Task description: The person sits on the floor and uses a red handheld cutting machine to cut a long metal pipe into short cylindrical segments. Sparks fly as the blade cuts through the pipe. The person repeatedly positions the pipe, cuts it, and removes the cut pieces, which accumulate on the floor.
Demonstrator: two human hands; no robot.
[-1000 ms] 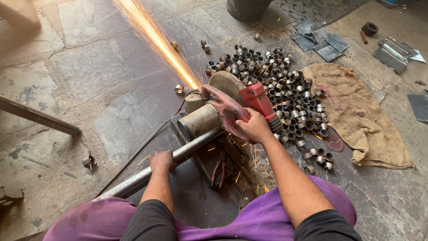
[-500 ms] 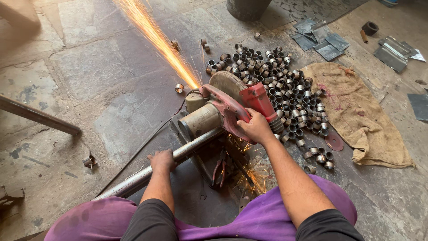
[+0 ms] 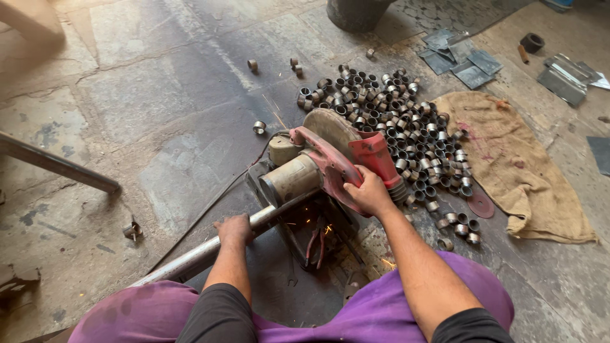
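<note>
A red chop saw (image 3: 330, 162) with a round blade guard stands on the stone floor in front of me. My right hand (image 3: 367, 190) grips its red handle. A long metal pipe (image 3: 190, 257) runs from the lower left into the saw's vise, and my left hand (image 3: 233, 230) holds it down just short of the blade. Only a few faint sparks show around the saw. Several short cut pipe rings (image 3: 387, 121) lie heaped behind and to the right of the saw.
A burlap sack (image 3: 518, 165) lies right of the rings, with flat metal plates (image 3: 464, 60) beyond it. A second pipe (image 3: 57, 165) reaches in from the left. Pliers (image 3: 314, 244) rest on the saw base. My purple-clad knees (image 3: 356, 314) fill the bottom.
The bright stream of sparks flying up and to the left has stopped. The saw head has lifted slightly. Both hands keep their grips.
</note>
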